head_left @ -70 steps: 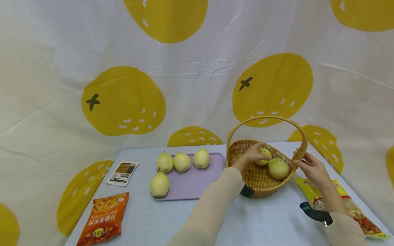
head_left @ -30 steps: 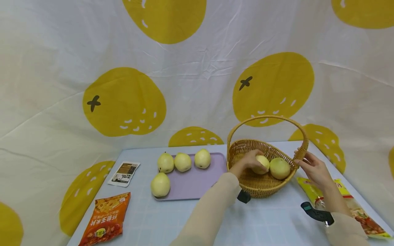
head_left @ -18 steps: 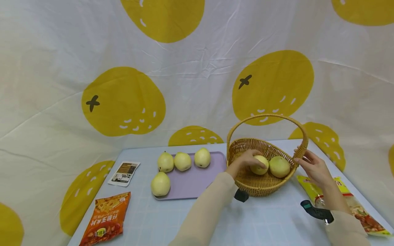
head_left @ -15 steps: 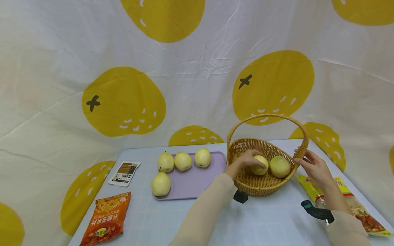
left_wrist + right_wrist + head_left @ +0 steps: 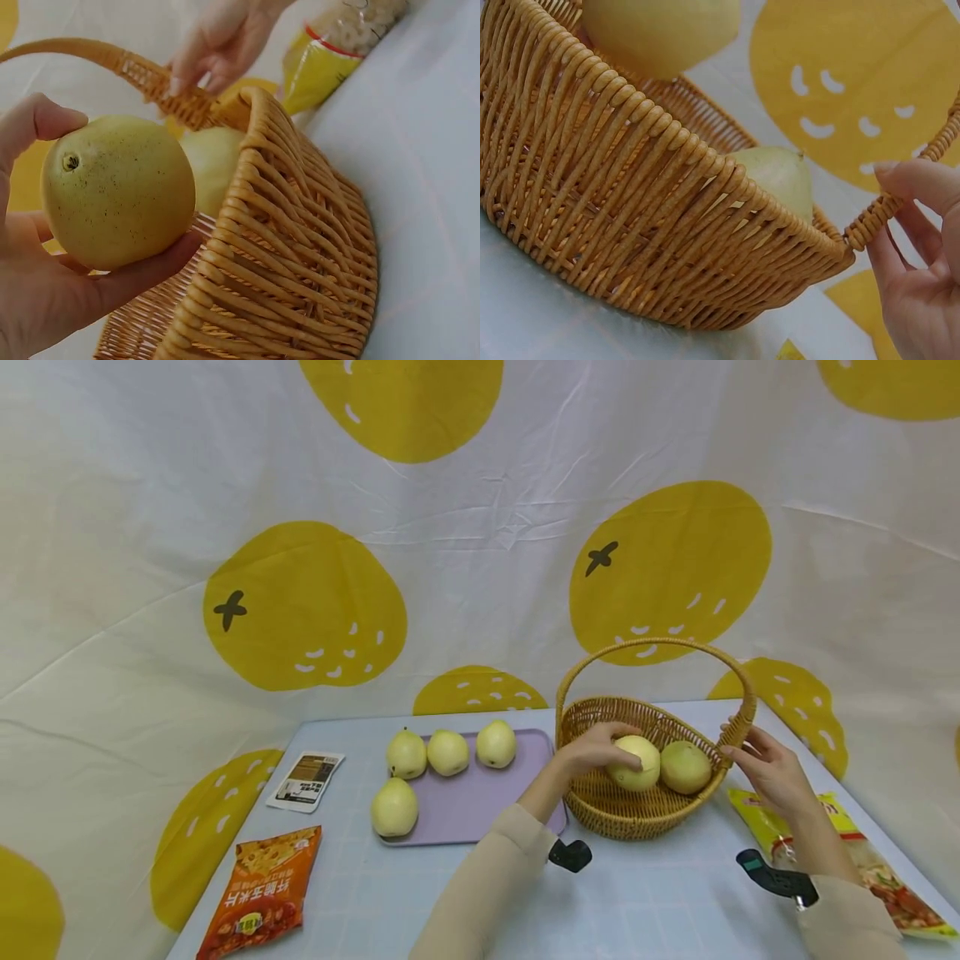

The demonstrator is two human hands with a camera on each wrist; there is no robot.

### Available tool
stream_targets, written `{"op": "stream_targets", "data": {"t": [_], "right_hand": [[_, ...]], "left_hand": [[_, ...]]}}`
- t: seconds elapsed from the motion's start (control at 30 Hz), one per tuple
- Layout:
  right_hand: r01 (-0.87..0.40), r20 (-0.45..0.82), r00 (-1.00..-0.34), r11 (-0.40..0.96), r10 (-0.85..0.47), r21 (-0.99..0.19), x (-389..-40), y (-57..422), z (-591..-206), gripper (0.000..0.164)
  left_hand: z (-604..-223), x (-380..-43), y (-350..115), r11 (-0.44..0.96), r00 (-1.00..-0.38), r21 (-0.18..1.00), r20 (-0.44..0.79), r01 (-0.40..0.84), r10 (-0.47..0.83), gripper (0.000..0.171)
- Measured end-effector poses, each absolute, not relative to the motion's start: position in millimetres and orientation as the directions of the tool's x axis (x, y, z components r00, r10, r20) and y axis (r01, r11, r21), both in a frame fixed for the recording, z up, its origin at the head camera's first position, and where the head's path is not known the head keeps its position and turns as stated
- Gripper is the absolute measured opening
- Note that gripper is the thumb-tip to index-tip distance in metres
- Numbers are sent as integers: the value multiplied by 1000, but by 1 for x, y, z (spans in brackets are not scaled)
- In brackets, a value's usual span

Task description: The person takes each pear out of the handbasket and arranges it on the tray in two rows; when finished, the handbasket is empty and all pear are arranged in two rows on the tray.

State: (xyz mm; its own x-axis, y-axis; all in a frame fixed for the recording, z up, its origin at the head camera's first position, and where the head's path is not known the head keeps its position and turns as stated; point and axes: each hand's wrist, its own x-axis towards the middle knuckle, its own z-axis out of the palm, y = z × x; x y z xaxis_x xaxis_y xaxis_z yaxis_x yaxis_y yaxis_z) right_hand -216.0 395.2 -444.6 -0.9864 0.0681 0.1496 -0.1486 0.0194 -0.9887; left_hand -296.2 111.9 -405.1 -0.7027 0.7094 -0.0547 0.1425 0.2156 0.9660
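One orange snack bag (image 5: 258, 893) lies at the left of the table (image 5: 637, 893), its large white Chinese characters seeming to include 玉米片, corn chips. Just beyond is a white pouch (image 5: 306, 782) with a brown panel, its print too small to read. Four pears (image 5: 406, 754) sit unmoved on the lilac tray (image 5: 465, 810). Next comes the change: the left hand (image 5: 592, 750) had its pear (image 5: 637, 764) lower in the wicker basket (image 5: 626, 822) half a second ago and now appears to have raised it; the right wrist view shows it above the near rim. Thumb and fingers curl round the fruit, spread only as wide as it. I judge that this hand now bears its weight, leaving the second pear (image 5: 686, 767) alone inside, toward the basket's right end. There the right hand (image 5: 772, 768) pinches the foot of the handle (image 5: 660, 643), thumb and fingers nearly together, presumably steadying the basket. Farthest right lies a yellow bag (image 5: 877, 868) with a red band, partly behind the forearm, its lettering illegible.
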Motion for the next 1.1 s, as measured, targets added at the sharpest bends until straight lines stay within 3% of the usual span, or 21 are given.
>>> {"op": "stream_targets", "data": {"t": [0.23, 0.53, 0.7, 0.9, 1.1], "right_hand": [[-157, 157, -986, 2, 48, -988, -216, 394, -443, 63], [-139, 141, -988, 40, 65, -989, -215, 395, -443, 66], [-147, 150, -987, 53, 60, -988, -215, 397, -444, 62], [-154, 155, -986, 30, 53, -988, -217, 396, -445, 65], [-145, 147, -987, 33, 61, -989, -217, 397, -446, 66]], "left_hand": [[-397, -285, 82, 177, -689, 951, 50, 255, 723, 53], [-394, -273, 19, 66, -697, 980, 87, 190, 712, 57], [-401, -269, -22, 111, -766, 965, 115, 236, 632, 58], [-413, -265, -64, 292, -899, 934, 65, 207, 432, 58], [-433, -260, -81, 419, -952, 894, 27, 159, 305, 58]]}}
